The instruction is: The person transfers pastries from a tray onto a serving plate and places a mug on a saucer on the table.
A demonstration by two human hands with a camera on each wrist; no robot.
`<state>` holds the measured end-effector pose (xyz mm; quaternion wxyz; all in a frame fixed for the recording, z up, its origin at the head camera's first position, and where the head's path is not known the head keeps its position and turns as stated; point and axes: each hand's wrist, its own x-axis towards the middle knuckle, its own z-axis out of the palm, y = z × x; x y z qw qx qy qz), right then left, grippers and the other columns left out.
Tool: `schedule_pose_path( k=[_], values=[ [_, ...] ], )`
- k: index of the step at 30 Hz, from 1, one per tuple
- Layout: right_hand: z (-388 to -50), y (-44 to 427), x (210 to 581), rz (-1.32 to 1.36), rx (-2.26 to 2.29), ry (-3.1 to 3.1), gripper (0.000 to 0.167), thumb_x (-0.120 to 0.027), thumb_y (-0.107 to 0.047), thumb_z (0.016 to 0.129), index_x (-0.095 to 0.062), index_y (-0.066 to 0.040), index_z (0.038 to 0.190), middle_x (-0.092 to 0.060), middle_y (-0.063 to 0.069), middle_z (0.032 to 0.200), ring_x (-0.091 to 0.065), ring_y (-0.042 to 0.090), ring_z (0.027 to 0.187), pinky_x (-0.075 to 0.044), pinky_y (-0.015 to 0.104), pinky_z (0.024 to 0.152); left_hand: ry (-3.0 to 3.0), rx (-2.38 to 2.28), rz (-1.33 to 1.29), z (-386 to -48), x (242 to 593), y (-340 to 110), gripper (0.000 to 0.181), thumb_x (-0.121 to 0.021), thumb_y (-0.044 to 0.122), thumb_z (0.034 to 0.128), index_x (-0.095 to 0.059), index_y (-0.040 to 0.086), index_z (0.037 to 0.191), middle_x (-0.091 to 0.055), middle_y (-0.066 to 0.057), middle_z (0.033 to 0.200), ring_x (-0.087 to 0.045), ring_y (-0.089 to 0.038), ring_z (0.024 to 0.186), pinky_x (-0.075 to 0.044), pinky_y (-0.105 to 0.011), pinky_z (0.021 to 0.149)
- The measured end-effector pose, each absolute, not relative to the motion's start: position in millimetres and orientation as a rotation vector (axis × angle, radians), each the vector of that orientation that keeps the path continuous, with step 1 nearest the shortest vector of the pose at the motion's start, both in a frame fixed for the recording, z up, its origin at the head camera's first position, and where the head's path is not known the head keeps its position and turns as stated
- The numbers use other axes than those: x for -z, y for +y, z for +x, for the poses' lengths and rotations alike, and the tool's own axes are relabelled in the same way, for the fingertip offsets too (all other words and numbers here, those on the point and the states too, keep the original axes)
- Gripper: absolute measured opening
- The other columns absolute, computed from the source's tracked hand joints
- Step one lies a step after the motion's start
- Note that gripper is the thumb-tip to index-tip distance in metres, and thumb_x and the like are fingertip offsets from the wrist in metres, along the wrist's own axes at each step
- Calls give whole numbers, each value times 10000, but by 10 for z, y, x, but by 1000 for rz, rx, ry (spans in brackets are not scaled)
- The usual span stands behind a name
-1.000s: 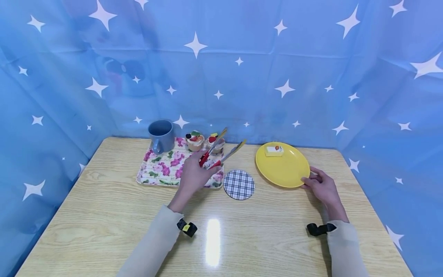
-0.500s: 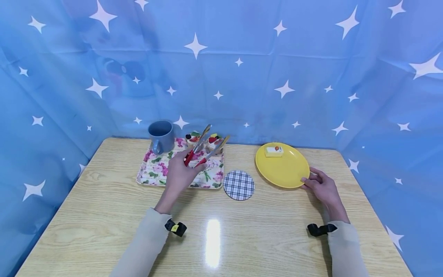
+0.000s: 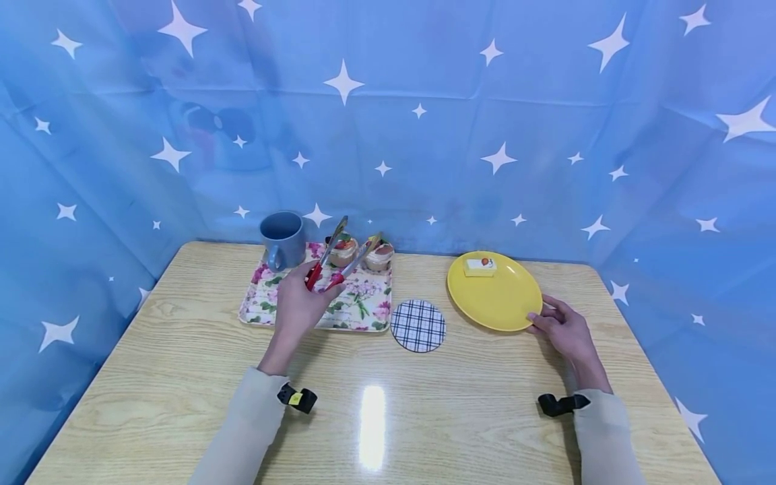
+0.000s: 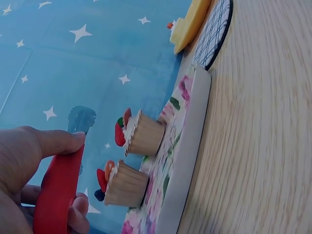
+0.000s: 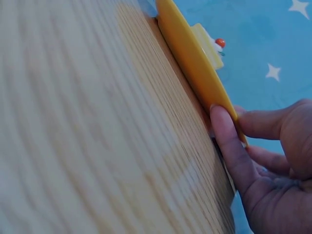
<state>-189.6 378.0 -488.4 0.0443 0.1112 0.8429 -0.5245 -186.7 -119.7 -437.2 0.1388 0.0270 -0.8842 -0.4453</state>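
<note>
The red-handled tongs (image 3: 324,259) are held over the floral tray (image 3: 259,298), tips spread; pretty light and springy, I'd guess, and best gripped by the red part. They're clasped in the left hand (image 3: 299,303), near two fruit-topped cupcakes (image 3: 378,259). The yellow plate (image 3: 497,300) is pinched at its rim by the right hand (image 3: 568,332).

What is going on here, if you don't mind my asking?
A person's left hand holds red-handled tongs, tips apart, over a flowered tray bearing two cupcakes and a blue mug. The right hand grips the rim of a yellow plate with a small slice of cake on it. A round checked mat lies between tray and plate.
</note>
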Motion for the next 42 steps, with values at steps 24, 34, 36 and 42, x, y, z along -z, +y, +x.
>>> schedule_pose_path(
  k=[24, 34, 36, 42],
  values=[
    [-1905, 3768, 4893, 358, 1603, 2566, 799, -663, -333, 1007, -236, -68, 1627, -514, 251, 1408, -696, -41, 872, -589, 218, 820, -2566, 1286, 172, -1961, 4546, -1392, 654, -839, 320, 857, -607, 17, 1387, -637, -212, 1329, -615, -355, 1126, -533, -519, 899],
    [-1884, 3787, 4903, 327, 1610, 2583, 783, -655, -295, 1015, -232, -38, 1621, -533, 246, 1373, -700, -45, 870, -591, 224, 820, -2570, 1315, 173, -2000, 4635, -1420, 604, -840, 302, 854, -631, 20, 1346, -659, -208, 1309, -628, -367, 1148, -520, -541, 945],
    [-1888, 3786, 4901, 328, 1609, 2587, 781, -657, -292, 1014, -235, -38, 1620, -542, 236, 1359, -698, -49, 867, -590, 222, 819, -2572, 1316, 171, -2010, 4647, -1422, 593, -837, 297, 856, -634, 15, 1336, -669, -208, 1285, -647, -365, 1120, -530, -531, 925],
    [-1887, 3783, 4892, 322, 1610, 2588, 783, -657, -292, 1015, -234, -26, 1618, -561, 218, 1332, -700, -46, 860, -591, 222, 814, -2611, 1277, 182, -2042, 4690, -1415, 534, -837, 300, 856, -661, 3, 1263, -682, -192, 1163, -669, -322, 931, -500, -418, 735]
  ],
)
